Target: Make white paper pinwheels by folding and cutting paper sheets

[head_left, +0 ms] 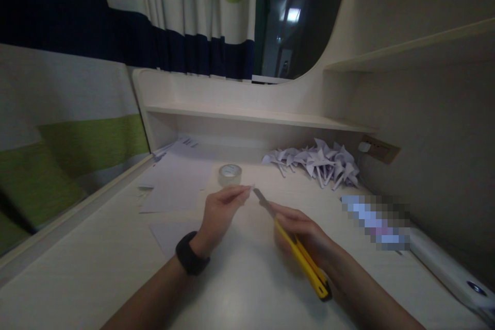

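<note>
Pale desk point(104, 273) below a dark window point(317, 10).
From afar I see a green, white and navy curtain point(174, 46) beside the window, which shows a bright light point(294, 15); a shelf point(247, 117) spans the back; a socket point(381, 148) sits in the dim right wall point(436, 108).

Bare hands point(219, 212), uncovered forearms point(154, 289), broad black wristband point(192, 255) on the left

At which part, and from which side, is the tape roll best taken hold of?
Grip the tape roll by its outer wall, probably from above: it lies flat on the desk, round opening facing up, so a hand should fit around it. The left hand is close in front.
</note>
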Motion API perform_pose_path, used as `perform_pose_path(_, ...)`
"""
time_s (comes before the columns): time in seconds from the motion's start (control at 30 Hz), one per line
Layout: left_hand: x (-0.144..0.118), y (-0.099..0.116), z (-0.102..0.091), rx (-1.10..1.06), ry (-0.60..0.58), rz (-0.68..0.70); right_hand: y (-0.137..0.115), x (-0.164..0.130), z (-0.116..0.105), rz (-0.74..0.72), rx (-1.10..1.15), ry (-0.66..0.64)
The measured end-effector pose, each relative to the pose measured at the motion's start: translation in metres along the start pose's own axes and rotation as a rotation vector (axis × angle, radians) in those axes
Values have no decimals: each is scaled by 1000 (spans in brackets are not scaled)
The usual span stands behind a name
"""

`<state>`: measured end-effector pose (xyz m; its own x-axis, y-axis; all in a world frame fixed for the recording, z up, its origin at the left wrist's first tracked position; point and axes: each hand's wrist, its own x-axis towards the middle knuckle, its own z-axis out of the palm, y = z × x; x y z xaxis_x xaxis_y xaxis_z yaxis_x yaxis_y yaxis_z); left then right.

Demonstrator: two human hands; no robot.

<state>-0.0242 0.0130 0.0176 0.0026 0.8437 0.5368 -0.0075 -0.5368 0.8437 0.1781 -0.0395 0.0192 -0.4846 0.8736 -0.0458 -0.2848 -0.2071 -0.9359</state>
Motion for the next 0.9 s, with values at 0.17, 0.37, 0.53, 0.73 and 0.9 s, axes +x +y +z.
perform_pose_path(0.17,0,2,-2,39,-64,74,-1,-2,-7,9,56,-84)
perform_pose_path(0.37,0,3,-3,61,-108,207,0,0,-12,54,148,-222)
perform_pose_path(0.53,1,2,-7,142,-179,317,-1,-2,-13,50,109,-228)
perform_pose_path(0.73,2,0,-9,241,-197,318,-10,-8,-1,-90,-319,40)
perform_pose_path(0.9,3,-1,-9,237,-186,246,-23,-14,16,-226,-889,193)
